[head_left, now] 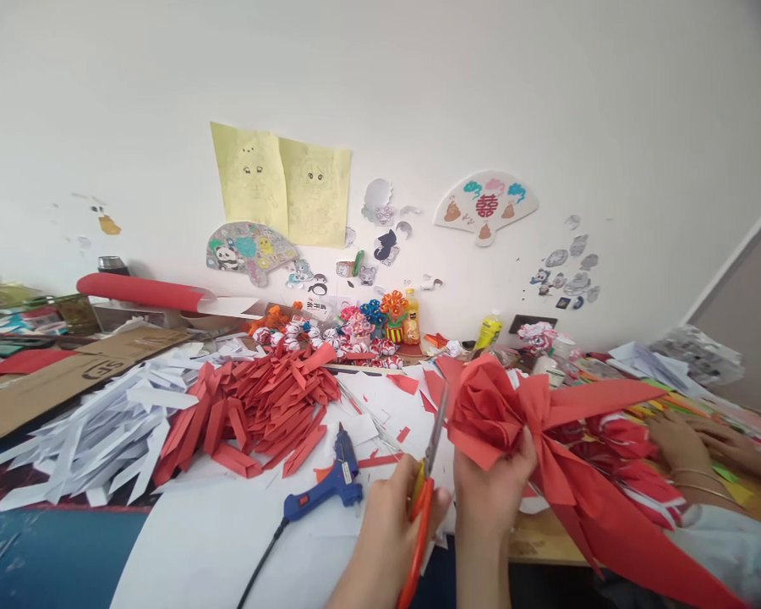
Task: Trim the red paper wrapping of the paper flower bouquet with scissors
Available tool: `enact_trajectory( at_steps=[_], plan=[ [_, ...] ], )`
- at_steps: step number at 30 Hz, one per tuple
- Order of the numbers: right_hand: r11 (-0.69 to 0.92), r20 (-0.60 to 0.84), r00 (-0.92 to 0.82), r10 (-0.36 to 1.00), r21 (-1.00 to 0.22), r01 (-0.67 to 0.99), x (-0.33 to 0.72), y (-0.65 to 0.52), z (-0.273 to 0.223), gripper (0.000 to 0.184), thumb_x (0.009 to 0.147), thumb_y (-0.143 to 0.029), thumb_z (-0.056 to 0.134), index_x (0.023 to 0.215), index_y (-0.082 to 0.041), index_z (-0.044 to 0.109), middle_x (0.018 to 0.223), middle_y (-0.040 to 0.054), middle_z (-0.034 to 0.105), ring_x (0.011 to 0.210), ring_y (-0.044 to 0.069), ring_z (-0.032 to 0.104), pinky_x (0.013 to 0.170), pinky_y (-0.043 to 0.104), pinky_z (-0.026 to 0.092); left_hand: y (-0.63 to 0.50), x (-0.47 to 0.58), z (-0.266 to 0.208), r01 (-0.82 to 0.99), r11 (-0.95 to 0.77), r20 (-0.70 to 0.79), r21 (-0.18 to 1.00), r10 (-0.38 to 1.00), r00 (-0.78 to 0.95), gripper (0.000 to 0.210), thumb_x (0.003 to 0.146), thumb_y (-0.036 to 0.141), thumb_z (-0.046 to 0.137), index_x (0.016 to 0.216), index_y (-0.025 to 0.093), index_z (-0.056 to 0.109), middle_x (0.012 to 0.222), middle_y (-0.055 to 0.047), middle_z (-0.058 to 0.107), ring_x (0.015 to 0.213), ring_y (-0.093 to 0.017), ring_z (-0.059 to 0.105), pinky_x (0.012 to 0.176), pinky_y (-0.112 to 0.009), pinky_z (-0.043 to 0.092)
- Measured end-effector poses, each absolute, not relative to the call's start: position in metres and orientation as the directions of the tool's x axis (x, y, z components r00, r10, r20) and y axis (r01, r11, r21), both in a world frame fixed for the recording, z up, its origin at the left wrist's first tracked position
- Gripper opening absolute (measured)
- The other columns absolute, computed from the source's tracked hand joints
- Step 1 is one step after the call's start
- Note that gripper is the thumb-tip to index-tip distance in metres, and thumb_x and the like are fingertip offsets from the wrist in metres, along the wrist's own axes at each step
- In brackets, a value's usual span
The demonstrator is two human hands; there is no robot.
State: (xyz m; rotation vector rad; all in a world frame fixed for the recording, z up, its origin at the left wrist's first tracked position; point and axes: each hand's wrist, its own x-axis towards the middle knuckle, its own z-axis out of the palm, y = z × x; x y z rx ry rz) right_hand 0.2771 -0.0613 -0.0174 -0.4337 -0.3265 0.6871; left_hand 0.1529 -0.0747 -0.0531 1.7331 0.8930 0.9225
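Note:
My left hand is closed around the orange handles of a pair of scissors. The blades point up and stand close to the left edge of a red paper flower. The blades look nearly closed. My right hand grips that flower from below and behind, at its gathered base. Long red strips trail from the base to the right and down. Below and left of the flower, a blue hot glue gun lies on a white sheet, its black cord running toward me.
Folded red paper strips and white strips are heaped at left, beside a cardboard piece. Small paper flowers and a drink bottle line the wall. At right are another person's hands over coloured paper.

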Motion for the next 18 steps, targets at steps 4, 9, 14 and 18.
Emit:
enact_trajectory(
  at_steps=[4, 9, 14, 18],
  plan=[
    [0.67, 0.117, 0.717, 0.688, -0.483, -0.564, 0.28, -0.066, -0.012, 0.04, 0.078, -0.046, 0.064, 0.115, -0.031, 0.064, 0.106, -0.0029, 0.073, 0.099, 0.016, 0.066, 0.091, 0.034, 0.051, -0.068, 0.152, -0.047, -0.105, -0.145, 0.172, 0.984, 0.925, 0.338, 0.033, 0.085, 0.051, 0.056, 0.084, 0.022, 0.041, 0.069, 0.003, 0.061, 0.038, -0.004, 0.035, 0.036, -0.019, 0.028],
    [0.614, 0.046, 0.695, 0.718, -0.512, -0.601, 0.28, -0.071, -0.005, 0.039, 0.079, -0.042, 0.064, 0.116, -0.031, 0.065, 0.105, -0.0022, 0.074, 0.092, 0.017, 0.068, 0.083, 0.034, 0.054, -0.049, 0.154, -0.016, -0.281, -0.247, 0.323, 0.927, 0.908, 0.266, 0.037, 0.08, 0.045, 0.069, 0.095, 0.021, 0.045, 0.094, -0.001, 0.064, 0.044, -0.002, 0.044, 0.039, -0.018, 0.038],
    [0.553, 0.06, 0.63, 0.774, -0.548, -0.628, 0.278, -0.071, -0.001, 0.042, 0.076, -0.041, 0.066, 0.117, -0.03, 0.065, 0.108, -0.0003, 0.073, 0.091, 0.02, 0.069, 0.087, 0.043, 0.055, -0.04, 0.163, 0.005, -0.36, -0.237, 0.342, 0.903, 0.902, 0.264, 0.043, 0.074, 0.043, 0.075, 0.091, 0.021, 0.043, 0.093, 0.0, 0.065, 0.044, -0.002, 0.045, 0.04, -0.017, 0.04],
    [0.522, 0.025, 0.626, 0.78, -0.579, -0.627, 0.282, -0.069, -0.003, 0.041, 0.075, -0.042, 0.068, 0.114, -0.028, 0.066, 0.106, 0.0002, 0.073, 0.095, 0.02, 0.069, 0.086, 0.042, 0.056, -0.036, 0.166, 0.004, -0.414, -0.173, 0.291, 0.893, 0.927, 0.238, 0.049, 0.07, 0.041, 0.078, 0.09, 0.022, 0.037, 0.075, 0.004, 0.064, 0.041, -0.003, 0.043, 0.038, -0.017, 0.037]
  ],
)
